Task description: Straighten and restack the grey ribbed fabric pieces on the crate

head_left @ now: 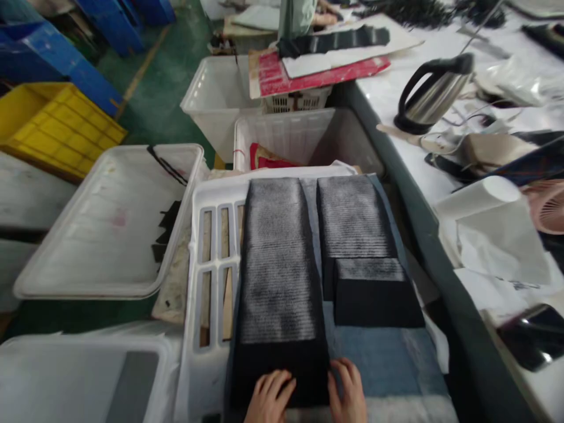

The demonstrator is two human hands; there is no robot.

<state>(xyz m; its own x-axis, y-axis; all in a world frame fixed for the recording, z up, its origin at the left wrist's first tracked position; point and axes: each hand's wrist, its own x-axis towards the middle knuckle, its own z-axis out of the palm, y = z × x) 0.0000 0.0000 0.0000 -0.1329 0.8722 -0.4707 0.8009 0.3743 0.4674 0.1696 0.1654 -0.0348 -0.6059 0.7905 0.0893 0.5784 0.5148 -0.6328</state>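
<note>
Both hands, the left hand [268, 396] and right hand [348, 393], lie open against the near end of the long black stack [279, 276], gripping nothing. Beyond them, uneven pressure could make its thin pieces slide sideways toward the shorter stack [359, 235].

Setting: factory workshop, likely cut-material or garment-parts line. Evidence: green painted floor [154, 88] with yellow lane stripe; blue crates [66, 59] and yellow crate [53, 126] stacked on floor; white plastic bins [110, 223] crowded beside work position. Tall stacks of identical dark cut pieces [279, 264] on slotted white tray [211, 247]. Long white counter [440, 106] at right, cluttered: electric kettle [434, 91], paper roll [480, 197], black scraps, small pink fan [549, 205]. Another person's sleeve at far end.
</note>
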